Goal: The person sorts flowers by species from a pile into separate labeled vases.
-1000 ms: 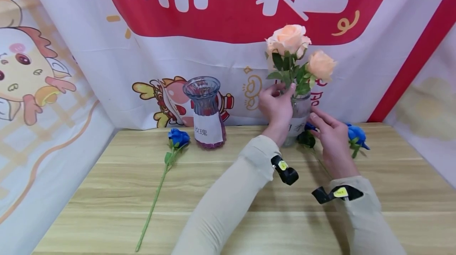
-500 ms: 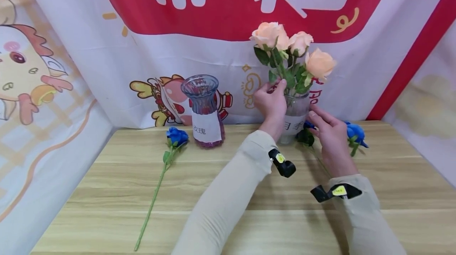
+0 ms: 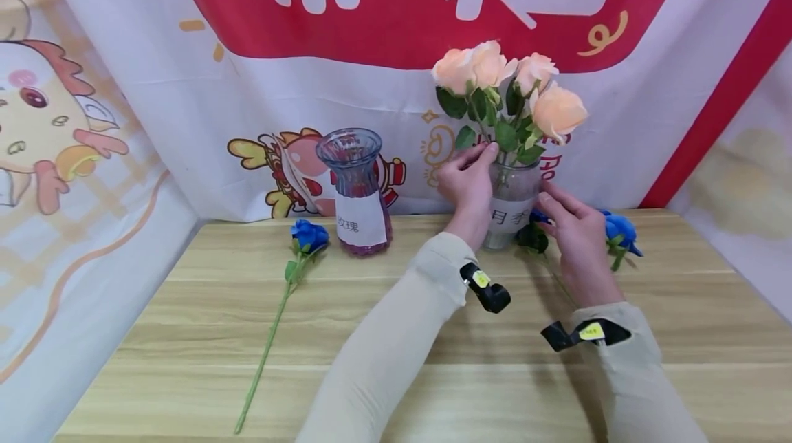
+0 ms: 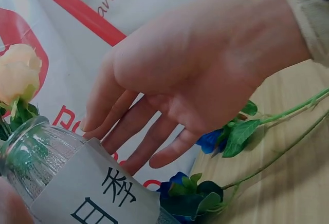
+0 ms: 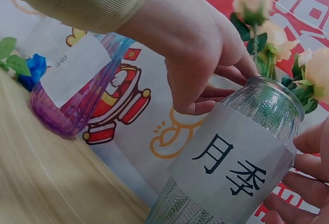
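Several peach roses point(image 3: 559, 113) stand in a clear ribbed glass vase point(image 3: 520, 185) with a white paper label, at the back right of the table. At the vase's mouth, my left hand point(image 3: 468, 188) pinches a rose stem between thumb and fingers. The right wrist view shows the left hand point(image 5: 190, 44) close beside the rim, its other fingers loosely bent. My right hand point(image 3: 580, 243) rests its nearly straight fingers against the vase's right side. In the left wrist view, the right hand point(image 4: 180, 75) has its fingertips by the label.
A blue-purple glass vase point(image 3: 357, 185) with a paper label stands to the left. One blue rose point(image 3: 309, 236) lies beside it on the wooden table point(image 3: 371, 360). More blue roses point(image 3: 621, 231) lie around the right hand. A printed cloth point(image 3: 408, 113) hangs close behind.
The peach roses have spread apart, with the large ones shifting left. My left hand has moved slightly left and down from among the leaves to the rim. The right hand has stayed put.
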Motion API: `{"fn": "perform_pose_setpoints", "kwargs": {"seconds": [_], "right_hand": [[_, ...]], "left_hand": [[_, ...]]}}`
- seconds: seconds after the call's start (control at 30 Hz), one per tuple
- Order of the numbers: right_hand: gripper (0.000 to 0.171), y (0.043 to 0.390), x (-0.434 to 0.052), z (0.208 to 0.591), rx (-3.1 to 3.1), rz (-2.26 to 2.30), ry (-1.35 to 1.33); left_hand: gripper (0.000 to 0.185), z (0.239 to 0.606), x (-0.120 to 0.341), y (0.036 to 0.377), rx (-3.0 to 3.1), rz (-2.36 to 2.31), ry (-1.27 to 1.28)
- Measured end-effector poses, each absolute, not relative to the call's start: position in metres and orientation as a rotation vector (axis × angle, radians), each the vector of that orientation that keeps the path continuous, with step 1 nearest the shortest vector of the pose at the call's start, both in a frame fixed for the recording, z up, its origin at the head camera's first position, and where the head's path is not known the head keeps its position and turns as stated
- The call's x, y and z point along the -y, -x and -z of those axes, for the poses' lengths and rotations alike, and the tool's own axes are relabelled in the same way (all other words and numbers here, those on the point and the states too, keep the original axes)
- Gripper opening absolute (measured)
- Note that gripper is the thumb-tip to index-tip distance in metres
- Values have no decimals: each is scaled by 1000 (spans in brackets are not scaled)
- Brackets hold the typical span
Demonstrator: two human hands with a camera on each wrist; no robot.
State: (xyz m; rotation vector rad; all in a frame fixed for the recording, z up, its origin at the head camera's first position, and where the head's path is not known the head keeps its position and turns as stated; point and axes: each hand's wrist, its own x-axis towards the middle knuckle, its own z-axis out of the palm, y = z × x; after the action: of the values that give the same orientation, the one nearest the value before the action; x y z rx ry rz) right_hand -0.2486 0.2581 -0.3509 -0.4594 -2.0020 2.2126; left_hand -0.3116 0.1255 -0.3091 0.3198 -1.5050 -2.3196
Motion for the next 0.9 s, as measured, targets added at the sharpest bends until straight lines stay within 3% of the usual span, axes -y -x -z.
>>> {"fn": "perform_pose_setpoints", "kwargs": {"seconds": [0.37, 0.67, 0.9], "right_hand": [[59, 247, -262, 349, 1964, -2275, 443], [59, 248, -260, 350, 1954, -2289, 441], [58, 250, -258, 352, 1933, -2294, 458]], "left_hand": [[21, 328, -100, 291, 1616, 2299, -176], [29, 326, -34, 272, 1734, 1720, 77], [32, 305, 23, 276, 1620, 1489, 125]]}}
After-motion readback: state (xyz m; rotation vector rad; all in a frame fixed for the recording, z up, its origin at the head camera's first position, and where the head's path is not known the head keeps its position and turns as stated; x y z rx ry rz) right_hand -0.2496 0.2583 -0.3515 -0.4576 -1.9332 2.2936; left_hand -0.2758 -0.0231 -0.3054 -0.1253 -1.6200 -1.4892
